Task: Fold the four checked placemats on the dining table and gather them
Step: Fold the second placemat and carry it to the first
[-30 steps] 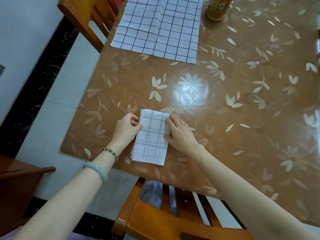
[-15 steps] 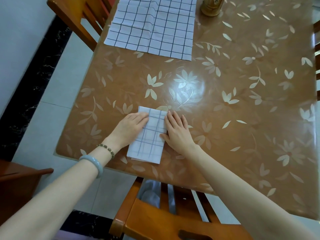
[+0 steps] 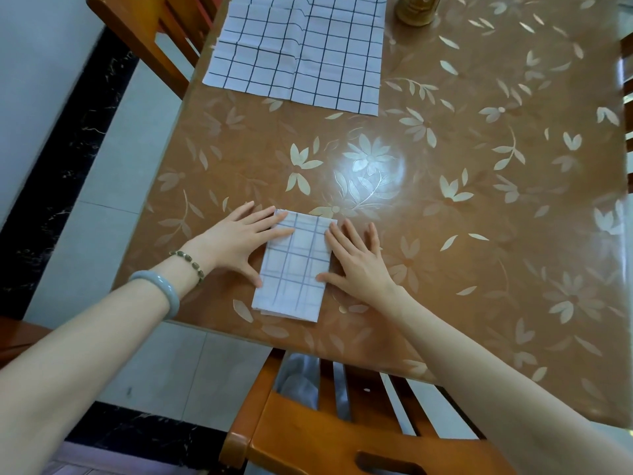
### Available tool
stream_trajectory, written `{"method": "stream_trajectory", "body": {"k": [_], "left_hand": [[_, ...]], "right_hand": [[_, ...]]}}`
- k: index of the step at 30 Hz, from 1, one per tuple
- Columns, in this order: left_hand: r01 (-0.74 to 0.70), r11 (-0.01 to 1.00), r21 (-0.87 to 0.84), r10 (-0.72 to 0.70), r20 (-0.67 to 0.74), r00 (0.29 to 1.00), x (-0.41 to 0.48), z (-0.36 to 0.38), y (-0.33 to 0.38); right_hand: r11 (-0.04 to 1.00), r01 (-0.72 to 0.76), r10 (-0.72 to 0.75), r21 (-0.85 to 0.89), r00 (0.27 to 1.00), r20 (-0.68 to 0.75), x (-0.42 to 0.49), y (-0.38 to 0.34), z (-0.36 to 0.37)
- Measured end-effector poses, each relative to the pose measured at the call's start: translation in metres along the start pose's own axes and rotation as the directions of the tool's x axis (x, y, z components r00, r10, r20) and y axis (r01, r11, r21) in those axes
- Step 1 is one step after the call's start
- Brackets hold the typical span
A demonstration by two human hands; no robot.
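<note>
Fingers that a second ago were bunched against the sides of the folded placemat (image 3: 291, 265) are now spread flat, so we read this as the last press on its creases rather than another fold; the bundle is a compact rectangle of several layers lying near the front edge of the tabletop (image 3: 479, 200). Our left hand (image 3: 236, 243) lies palm down and wide open, fingertips on the upper left corner of the cloth and thumb along its left edge. Our right hand (image 3: 358, 260) is equally flat and open just beside the right edge, thumb touching the lower right side, fingers resting mostly on the bare surface. Neither hand grips anything; both only press. Further away, at the far left of the tabletop, an unfolded placemat (image 3: 298, 53) lies spread out, well apart from the folded one, so we judge that at least this one still needs folding. The other two are not in view. A brown container (image 3: 416, 8) stands just beside that open cloth, partly cut off at the top. A wooden chair (image 3: 325, 437) sits below us.
</note>
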State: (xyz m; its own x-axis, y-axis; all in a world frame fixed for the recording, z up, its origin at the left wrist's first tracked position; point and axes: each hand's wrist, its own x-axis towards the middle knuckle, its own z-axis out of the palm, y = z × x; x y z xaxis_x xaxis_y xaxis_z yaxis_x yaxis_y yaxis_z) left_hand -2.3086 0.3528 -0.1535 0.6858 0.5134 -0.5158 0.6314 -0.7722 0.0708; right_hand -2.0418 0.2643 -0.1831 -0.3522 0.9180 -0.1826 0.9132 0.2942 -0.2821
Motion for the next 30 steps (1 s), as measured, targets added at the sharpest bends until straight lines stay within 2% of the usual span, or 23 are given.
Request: {"method": "stream_trajectory", "body": {"k": [10, 17, 18, 20, 22, 24, 26, 28, 30], "left_hand": [[0.081, 0.995, 0.059, -0.084, 0.044, 0.996, 0.007, -0.002, 0.005], [0.099, 0.993, 0.071, -0.104, 0.074, 0.992, 0.005, -0.011, 0.013], [0.099, 0.993, 0.068, -0.104, 0.072, 0.992, 0.005, -0.012, 0.014], [0.101, 0.993, 0.066, -0.105, 0.064, 0.992, 0.004, -0.014, 0.016], [0.108, 0.993, 0.045, -0.111, 0.07, 0.991, 0.002, -0.016, 0.02], [0.145, 0.988, -0.05, -0.139, 0.101, 0.985, -0.002, -0.019, 0.026], [0.252, 0.915, -0.314, -0.218, 0.139, 0.966, -0.014, -0.023, 0.033], [0.371, 0.711, -0.597, -0.359, 0.146, 0.922, -0.028, -0.025, 0.046], [0.439, 0.534, -0.723, -0.533, 0.115, 0.838, -0.039, -0.02, 0.07]], "right_hand": [[0.989, 0.085, -0.07, -0.123, 0.99, 0.123, -0.03, -0.014, 0.015], [0.989, 0.127, -0.116, -0.07, 0.983, 0.145, -0.059, -0.039, 0.018], [0.99, 0.135, -0.131, -0.027, 0.984, 0.123, -0.056, -0.04, 0.013], [0.975, 0.059, -0.078, 0.214, 0.993, 0.085, -0.041, -0.04, -0.001], [0.909, -0.019, 0.054, 0.416, 0.996, -0.074, -0.017, -0.034, -0.015], [0.87, -0.105, 0.216, 0.482, 0.96, -0.18, 0.011, -0.026, -0.025], [0.87, -0.154, 0.261, 0.468, 0.95, -0.173, 0.038, -0.02, -0.032], [0.888, -0.182, 0.248, 0.423, 0.963, -0.107, 0.06, -0.018, -0.036], [0.923, -0.18, 0.207, 0.34, 0.977, -0.045, 0.073, -0.018, -0.035]]}}
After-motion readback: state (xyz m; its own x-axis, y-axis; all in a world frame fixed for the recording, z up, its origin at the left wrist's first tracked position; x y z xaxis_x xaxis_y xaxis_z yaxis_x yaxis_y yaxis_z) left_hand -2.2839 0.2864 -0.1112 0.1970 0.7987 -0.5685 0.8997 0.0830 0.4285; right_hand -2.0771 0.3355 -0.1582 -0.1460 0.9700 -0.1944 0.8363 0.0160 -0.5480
